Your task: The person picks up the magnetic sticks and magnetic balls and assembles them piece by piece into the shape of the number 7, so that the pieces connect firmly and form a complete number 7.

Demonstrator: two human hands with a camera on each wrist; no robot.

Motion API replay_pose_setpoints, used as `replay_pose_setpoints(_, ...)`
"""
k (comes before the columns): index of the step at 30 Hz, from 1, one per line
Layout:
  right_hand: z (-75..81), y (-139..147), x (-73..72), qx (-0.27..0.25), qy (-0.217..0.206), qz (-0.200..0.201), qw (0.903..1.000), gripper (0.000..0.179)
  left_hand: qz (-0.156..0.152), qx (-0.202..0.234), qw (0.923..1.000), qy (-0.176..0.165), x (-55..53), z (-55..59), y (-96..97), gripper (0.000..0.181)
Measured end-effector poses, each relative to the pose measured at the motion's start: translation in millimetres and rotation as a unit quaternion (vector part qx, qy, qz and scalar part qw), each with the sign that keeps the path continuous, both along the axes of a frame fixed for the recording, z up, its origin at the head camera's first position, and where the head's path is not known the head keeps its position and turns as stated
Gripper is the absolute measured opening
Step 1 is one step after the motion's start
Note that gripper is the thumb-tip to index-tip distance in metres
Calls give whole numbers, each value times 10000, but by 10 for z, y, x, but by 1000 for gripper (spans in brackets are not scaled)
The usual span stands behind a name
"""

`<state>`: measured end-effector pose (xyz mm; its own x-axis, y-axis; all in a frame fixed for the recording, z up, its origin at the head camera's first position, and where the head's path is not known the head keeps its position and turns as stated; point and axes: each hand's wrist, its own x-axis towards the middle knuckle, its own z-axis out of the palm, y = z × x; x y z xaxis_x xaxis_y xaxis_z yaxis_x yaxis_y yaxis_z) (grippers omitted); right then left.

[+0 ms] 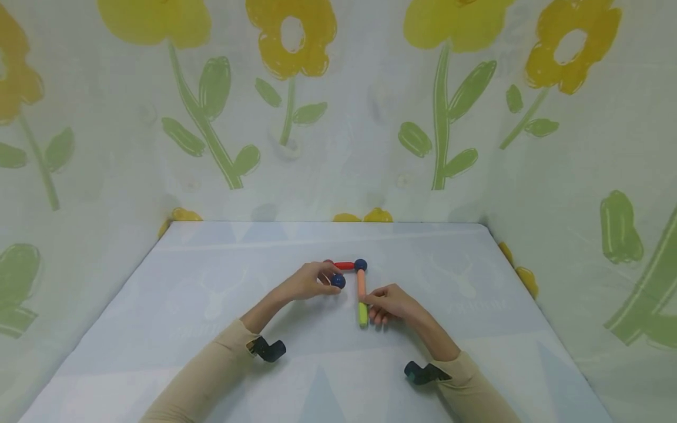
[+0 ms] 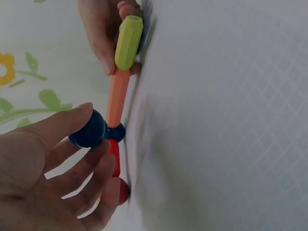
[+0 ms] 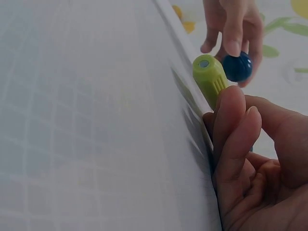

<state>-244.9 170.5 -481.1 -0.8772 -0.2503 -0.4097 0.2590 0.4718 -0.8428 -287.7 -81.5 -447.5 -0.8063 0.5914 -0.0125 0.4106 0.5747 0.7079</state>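
Between the thumb and fingers of my left hand (image 1: 311,283) is a dark blue ball (image 2: 89,131), held off the table. My right hand (image 1: 394,302) pinches a straight run of two rods near their joint: an orange rod (image 2: 118,96) and a yellow-green rod (image 3: 210,79), whose flat end shows a small metal disc. At the orange rod's far end sits a second blue ball (image 1: 361,264). From that ball a red rod (image 1: 345,265) leads left to a red ball (image 2: 123,191), partly hidden behind my left fingers.
The pieces lie on a pale patterned tabletop (image 1: 317,364). Behind and at both sides rise white walls (image 1: 359,147) with yellow flowers and green stems. A small dark camera (image 1: 268,349) is strapped at the left wrist, another camera (image 1: 423,373) at the right.
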Motion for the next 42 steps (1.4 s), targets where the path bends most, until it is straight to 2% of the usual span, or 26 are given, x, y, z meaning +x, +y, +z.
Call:
replay_pose_setpoints(10,-9,-6,-5,83,29,34,10000,46,-708,30,9969,-355,200,-98,-2,37)
replay_pose_setpoints(17,-23,-11,-13,92,25,-19,10000,44,-906,-51,9941,-592,345,-104,30,38)
replay_pose_setpoints(23,-20,-7,-12,99,49,-55,9999,42,-1210,17,9908,-600,430,-102,72,39)
replay_pose_setpoints(32,-2,-1,7,78,128,-24,9999,39,-1392,60,9879,-683,535,-106,116,38)
replay_pose_setpoints(42,-4,2,4,61,116,2,9999,39,-1594,153,9836,-825,601,-122,192,41)
